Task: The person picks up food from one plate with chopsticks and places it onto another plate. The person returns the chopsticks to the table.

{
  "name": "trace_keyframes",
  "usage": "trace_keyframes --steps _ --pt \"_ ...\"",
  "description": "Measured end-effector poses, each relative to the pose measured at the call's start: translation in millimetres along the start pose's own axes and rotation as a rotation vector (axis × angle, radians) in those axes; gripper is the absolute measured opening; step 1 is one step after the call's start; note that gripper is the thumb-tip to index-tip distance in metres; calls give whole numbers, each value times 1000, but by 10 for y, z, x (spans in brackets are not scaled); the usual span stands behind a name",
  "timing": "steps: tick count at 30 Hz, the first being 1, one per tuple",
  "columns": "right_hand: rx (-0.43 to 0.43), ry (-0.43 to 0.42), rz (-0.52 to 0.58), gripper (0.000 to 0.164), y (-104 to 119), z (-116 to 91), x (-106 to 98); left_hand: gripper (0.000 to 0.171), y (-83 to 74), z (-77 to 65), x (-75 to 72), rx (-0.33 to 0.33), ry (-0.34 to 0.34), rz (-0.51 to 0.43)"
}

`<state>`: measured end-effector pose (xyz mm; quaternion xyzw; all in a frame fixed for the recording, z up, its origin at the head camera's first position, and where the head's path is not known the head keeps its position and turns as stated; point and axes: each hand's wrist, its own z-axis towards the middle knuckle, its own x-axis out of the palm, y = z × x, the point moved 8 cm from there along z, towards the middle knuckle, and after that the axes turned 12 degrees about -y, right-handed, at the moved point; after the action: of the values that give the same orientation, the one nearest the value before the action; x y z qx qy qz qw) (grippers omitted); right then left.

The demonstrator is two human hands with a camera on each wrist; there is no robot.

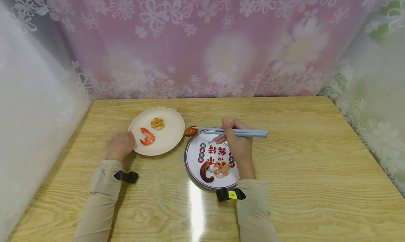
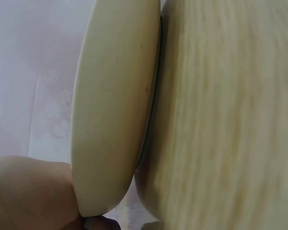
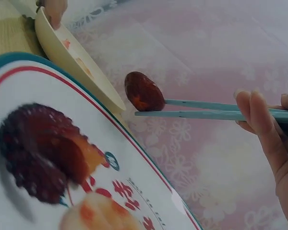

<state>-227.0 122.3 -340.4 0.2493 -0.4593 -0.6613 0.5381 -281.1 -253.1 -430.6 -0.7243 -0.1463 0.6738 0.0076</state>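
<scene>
My right hand (image 1: pixel 238 143) grips a pair of light-blue chopsticks (image 1: pixel 234 132) that point left. Their tips pinch a reddish-brown food piece (image 1: pixel 190 131), also seen close up as the food piece (image 3: pixel 144 91), held in the air between the two plates. Under that hand lies a white printed plate (image 1: pixel 193 154) with an octopus tentacle (image 1: pixel 205 172) and a lotus root slice (image 1: pixel 221 168). My left hand (image 1: pixel 120 145) holds the left rim of a cream plate (image 1: pixel 171 136), whose edge (image 2: pixel 110 115) fills the left wrist view. On the cream plate lie a shrimp (image 1: pixel 147 136) and a yellow lotus slice (image 1: pixel 157 123).
A wooden table (image 1: pixel 284 185) carries both plates. A pink floral curtain (image 1: pixel 202 41) hangs along the far edge, with white sheer fabric on the left and right sides.
</scene>
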Motion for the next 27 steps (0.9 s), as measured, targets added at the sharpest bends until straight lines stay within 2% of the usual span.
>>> trace_keyframes --steps 9,15,20,27 --pt "4 13 54 32 30 -23 269 60 -2 -6 7 -3 1 4" --pt "-30 29 53 29 230 -13 444 60 5 -4 -7 -11 -12 16" --pt "-24 45 29 30 220 -11 568 59 16 -5 -20 -35 -23 29" --pt "8 35 -50 30 146 -39 693 60 12 5 -17 -27 -32 33"
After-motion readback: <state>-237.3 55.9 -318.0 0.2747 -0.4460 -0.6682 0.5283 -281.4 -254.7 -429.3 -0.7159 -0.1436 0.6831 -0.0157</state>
